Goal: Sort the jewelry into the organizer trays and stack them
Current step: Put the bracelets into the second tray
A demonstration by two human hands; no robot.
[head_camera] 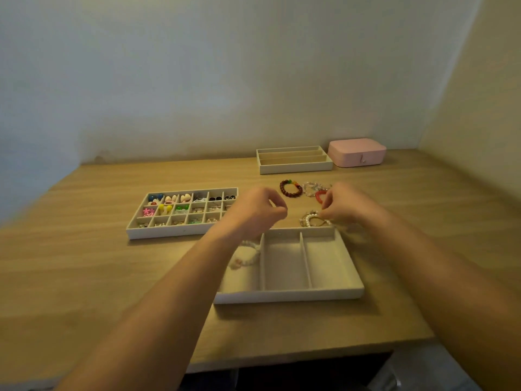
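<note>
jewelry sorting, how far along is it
Done: grid tray mostly filled; a pale bracelet lies in the near tray. In hand: right hand at the pearl bracelet behind that tray, left hand curled nearby, grips unclear. Left: brown bracelet, clear bracelet, red bracelet on the table; back tray empty; nothing stacked.

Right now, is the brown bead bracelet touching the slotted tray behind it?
Apart. The head view shows a strip of bare table between the brown bead bracelet and the front wall of the slotted tray.

Closed pink case (356,152) at wooden table (84,277) rear, near wall (225,66).
</note>
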